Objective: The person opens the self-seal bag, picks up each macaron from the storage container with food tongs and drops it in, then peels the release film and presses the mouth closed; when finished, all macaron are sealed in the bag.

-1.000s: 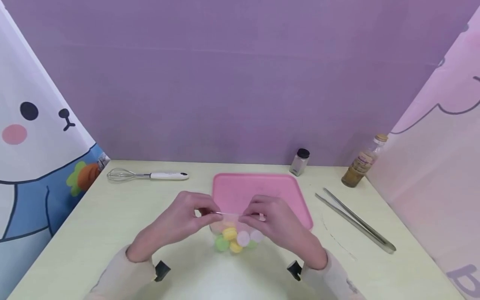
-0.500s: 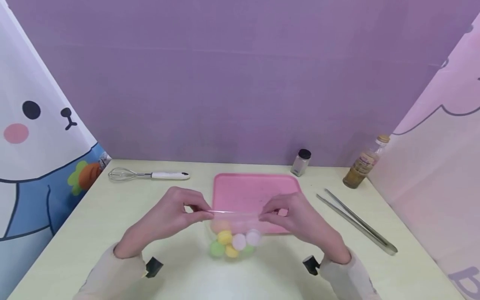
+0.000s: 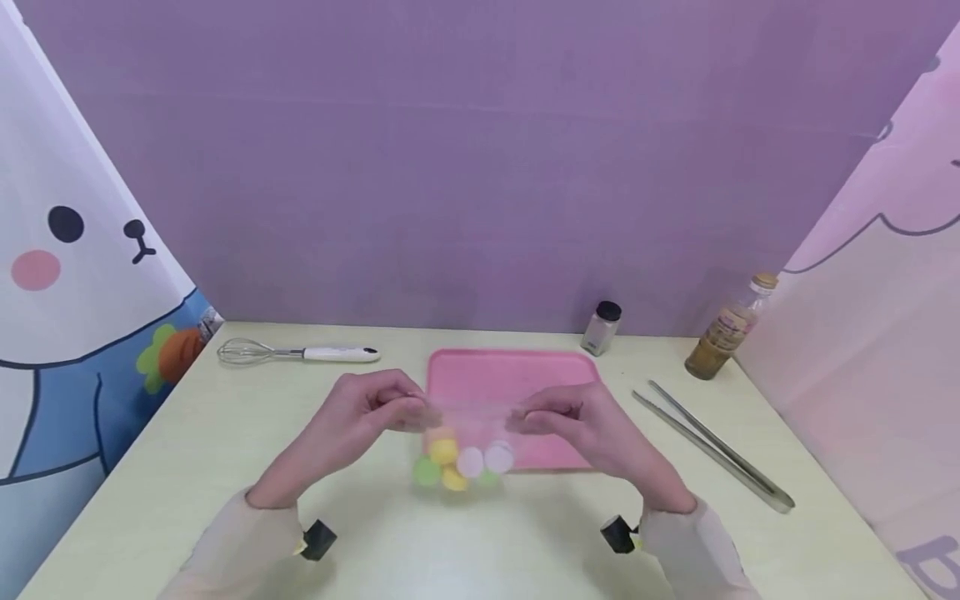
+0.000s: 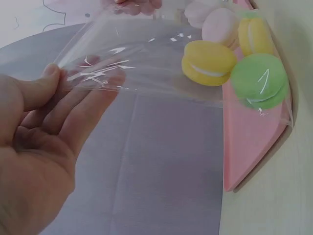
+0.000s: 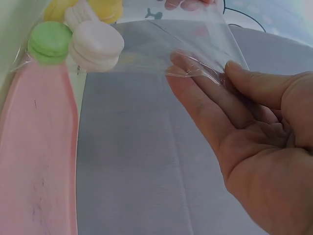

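Note:
A clear plastic bag (image 4: 146,54) hangs between the two hands, with several macarons in its lower part. Through the film I make out yellow macarons (image 4: 208,62), a green macaron (image 4: 259,81) and pale pink ones, one (image 5: 98,45) being plain in the right wrist view. My left hand (image 3: 375,417) pinches one upper corner of the bag between thumb and fingers. At the other upper corner, my right hand (image 3: 581,425) pinches the film the same way. Behind and below the bag lies a pink tray (image 3: 513,358), partly covered by the hands.
A whisk (image 3: 300,353) with a white handle lies at the back left. At the back stands a small jar (image 3: 601,328) with a black lid. A corked bottle (image 3: 723,337) is at the far right, and metal tongs (image 3: 712,450) lie in front of it.
Since one second ago my hands have moved apart, stretching the bag's top edge wider. Over the last half second they come slightly closer together, and the bag with its macarons shifts up in the head view.

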Action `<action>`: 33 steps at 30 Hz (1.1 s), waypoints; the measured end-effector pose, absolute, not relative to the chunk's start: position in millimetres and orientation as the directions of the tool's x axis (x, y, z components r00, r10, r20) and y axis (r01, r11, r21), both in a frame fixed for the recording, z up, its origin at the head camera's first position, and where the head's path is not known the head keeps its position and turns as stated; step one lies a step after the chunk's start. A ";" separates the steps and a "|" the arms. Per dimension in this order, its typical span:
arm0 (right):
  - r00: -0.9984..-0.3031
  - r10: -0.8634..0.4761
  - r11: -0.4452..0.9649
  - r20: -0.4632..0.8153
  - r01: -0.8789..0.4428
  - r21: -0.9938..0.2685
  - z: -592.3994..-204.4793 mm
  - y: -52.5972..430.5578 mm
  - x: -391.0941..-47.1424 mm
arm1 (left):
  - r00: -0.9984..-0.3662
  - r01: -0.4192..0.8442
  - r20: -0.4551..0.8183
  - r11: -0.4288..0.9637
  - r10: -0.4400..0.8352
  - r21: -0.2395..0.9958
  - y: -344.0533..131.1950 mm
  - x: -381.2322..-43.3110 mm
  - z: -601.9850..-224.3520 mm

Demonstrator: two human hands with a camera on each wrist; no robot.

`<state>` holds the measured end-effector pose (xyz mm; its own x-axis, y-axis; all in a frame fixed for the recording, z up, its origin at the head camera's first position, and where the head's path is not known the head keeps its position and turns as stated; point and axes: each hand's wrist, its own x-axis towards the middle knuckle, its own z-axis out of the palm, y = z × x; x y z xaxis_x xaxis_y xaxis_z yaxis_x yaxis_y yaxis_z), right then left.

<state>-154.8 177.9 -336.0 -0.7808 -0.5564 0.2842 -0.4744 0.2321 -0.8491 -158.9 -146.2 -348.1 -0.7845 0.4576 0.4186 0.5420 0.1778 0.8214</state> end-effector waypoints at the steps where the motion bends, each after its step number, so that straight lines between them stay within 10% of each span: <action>1: -0.777 -0.559 0.216 0.288 -0.472 -0.855 -336.4 177.5 -155.0 | -0.790 0.525 0.414 0.150 0.451 0.838 -145.9 -158.7 -347.9; 24: -0.819 -0.542 0.103 0.187 -0.286 -0.953 -350.7 101.2 -159.0 | -0.889 0.228 0.158 0.117 0.429 0.966 -220.9 -155.0 -354.4; 33: -0.820 -0.559 0.067 0.119 -0.188 -0.980 -375.6 55.5 -209.7 | -0.944 0.167 0.062 0.308 0.324 0.937 -260.6 -194.5 -377.3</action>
